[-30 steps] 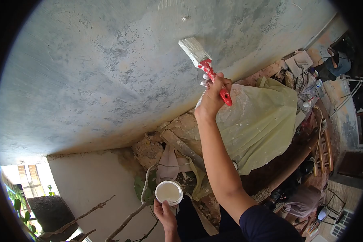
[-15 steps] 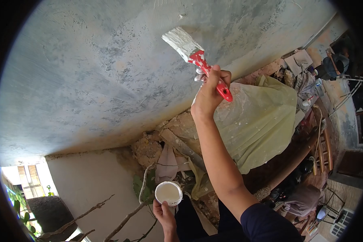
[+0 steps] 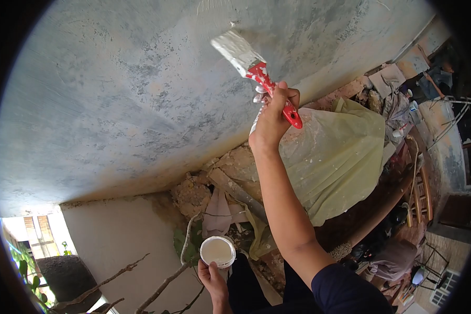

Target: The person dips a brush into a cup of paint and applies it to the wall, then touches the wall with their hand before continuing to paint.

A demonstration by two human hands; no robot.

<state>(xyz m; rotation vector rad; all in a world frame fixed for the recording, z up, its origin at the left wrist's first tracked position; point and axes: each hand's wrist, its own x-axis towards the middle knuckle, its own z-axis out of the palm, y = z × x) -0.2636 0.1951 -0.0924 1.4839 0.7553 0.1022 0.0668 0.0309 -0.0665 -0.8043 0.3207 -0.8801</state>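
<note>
Brush (image 3: 239, 52) shifted leftward, clasped in the right hand (image 3: 271, 123) — left hand (image 3: 215, 281) gripped the cup (image 3: 217, 251); light, even pressure suited.

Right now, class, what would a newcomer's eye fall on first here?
Probably the red-handled, paint-caked flat brush, raised in the right hand against the mottled grey-blue wall. Next, the round white-rimmed cup of pale paint, held low in the left hand. Right of the raised forearm spreads a crumpled yellow-green sheet.
</note>
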